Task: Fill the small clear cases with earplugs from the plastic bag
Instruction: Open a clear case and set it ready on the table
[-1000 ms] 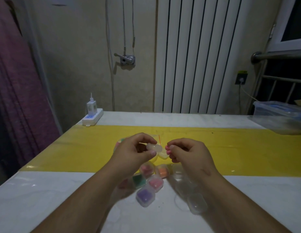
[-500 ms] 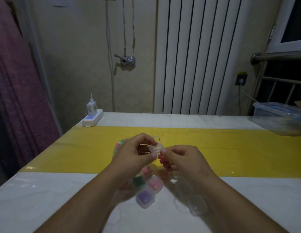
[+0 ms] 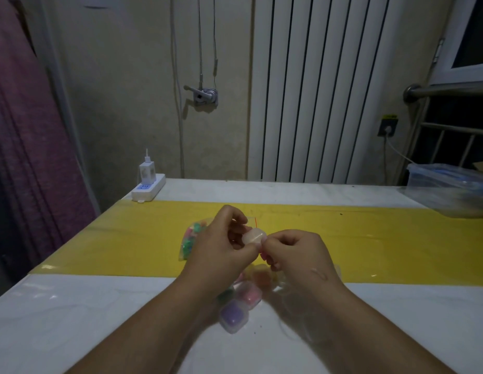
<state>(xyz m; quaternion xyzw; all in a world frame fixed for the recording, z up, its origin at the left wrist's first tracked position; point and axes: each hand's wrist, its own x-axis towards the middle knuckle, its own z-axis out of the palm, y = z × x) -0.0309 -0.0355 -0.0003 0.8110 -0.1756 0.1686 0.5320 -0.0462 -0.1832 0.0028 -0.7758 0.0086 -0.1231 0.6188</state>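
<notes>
1. Head view: you seem partway through; a purple case (image 3: 233, 315) and a pink case (image 3: 250, 294) lie filled on the table (image 3: 73, 306) under your wrists
2. Your left hand (image 3: 221, 247) and right hand (image 3: 297, 255) both pinch one small clear case (image 3: 254, 236) above the table; its contents are unclear
3. The plastic bag (image 3: 186, 248) behind your left hand holds many earplugs (image 3: 197, 228), so more filling remains
</notes>
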